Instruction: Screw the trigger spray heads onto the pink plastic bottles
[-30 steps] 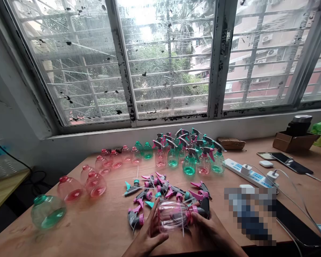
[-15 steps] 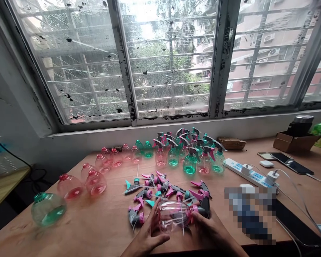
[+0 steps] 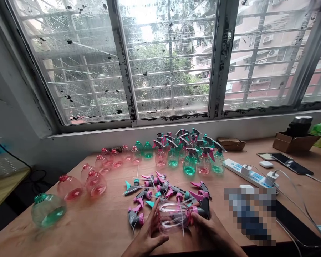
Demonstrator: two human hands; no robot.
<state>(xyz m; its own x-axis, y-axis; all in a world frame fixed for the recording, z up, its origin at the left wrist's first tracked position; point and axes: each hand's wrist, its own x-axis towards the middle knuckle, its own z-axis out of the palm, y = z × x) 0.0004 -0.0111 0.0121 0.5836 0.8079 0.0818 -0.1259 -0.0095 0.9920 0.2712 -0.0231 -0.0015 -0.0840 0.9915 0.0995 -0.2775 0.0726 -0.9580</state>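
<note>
Pink plastic bottle lies between two bare hands, spray head at its neck

At the far left a green bottle (image 3: pixel 48 210) stands uncapped, with pink bottles (image 3: pixel 70 187), also without heads, leading back toward the window (image 3: pixel 168 64). Loose spray heads (image 3: pixel 147 194) lie tangled on the wooden table (image 3: pixel 96 226), and some show only through the held bottle's wall.

The left hand (image 3: pixel 149 230) cups the base of the clear pink bottle (image 3: pixel 169 216), fingers along the end, thumb stretched well apart from them. The bottle is on its side above the near edge of the heap. At its neck sits a dark grey spray head (image 3: pixel 204 207) with a pink collar, and the right hand (image 3: pixel 207 226) holds there, thumb against the collar; its other fingers are mostly hidden.

Compared with the two earlier pictures, almost nothing has shifted: hands and bottle keep their places, so the joining of head and bottle seems paused or only creeping along. Whether the thread is tight cannot be told, nor whether the white tube (image 3: pixel 183 225) runs inside the bottle.

Behind, fitted bottles (image 3: pixel 189 167) crowd and overlap. Farther right, past a white power strip (image 3: pixel 253 175), coarse blocks mask something on the table, and a dark phone (image 3: pixel 296 225) is partly covered by them.
</note>
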